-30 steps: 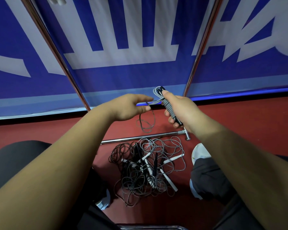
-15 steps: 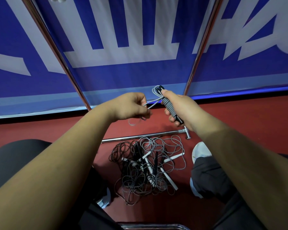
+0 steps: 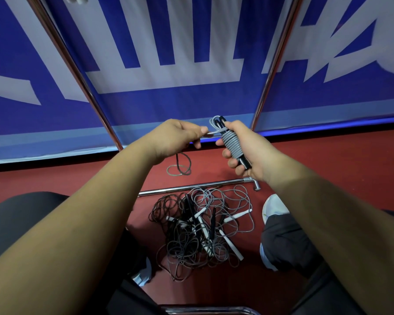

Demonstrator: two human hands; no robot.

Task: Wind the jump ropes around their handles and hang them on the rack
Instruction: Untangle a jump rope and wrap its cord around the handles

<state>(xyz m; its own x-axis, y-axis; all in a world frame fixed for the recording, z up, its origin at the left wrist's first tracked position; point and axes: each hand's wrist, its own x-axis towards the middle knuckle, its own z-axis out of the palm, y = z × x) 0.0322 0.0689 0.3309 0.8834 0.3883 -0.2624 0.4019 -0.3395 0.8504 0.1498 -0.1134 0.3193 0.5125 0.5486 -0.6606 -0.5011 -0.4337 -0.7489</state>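
At the near edge, below both wrists, a curved chrome tube [image 3: 205, 311] crosses between knees in dark trousers [image 3: 289, 242]. Past it, straight beneath the fingers, a tangled heap of grey and black jump ropes with white and black handles [image 3: 200, 228] lies loose on the red rubber floor [image 3: 328, 167]. A white shoe [image 3: 273, 208] sits to the right of the heap. A chrome base bar of the rack [image 3: 198, 186] lies on the floor between the heap and the hands.

Above that bar, the right hand [image 3: 243, 151] has its fingers curled round a pair of black handles wound with tight grey rope coils [image 3: 233, 146], tilted, with the top ends sticking out above the thumb. A short free length of grey rope [image 3: 210, 132] runs from those coils to the left hand [image 3: 178, 137], which pinches it between thumb and curled fingers. A thin loop [image 3: 180, 167] hangs under the left fingers; whether it is the same rope's tail is hard to tell.

Beyond the fingertips, two slanting chrome rack poles [image 3: 77, 71] rise in front of a blue banner with large white lettering [image 3: 168, 42].
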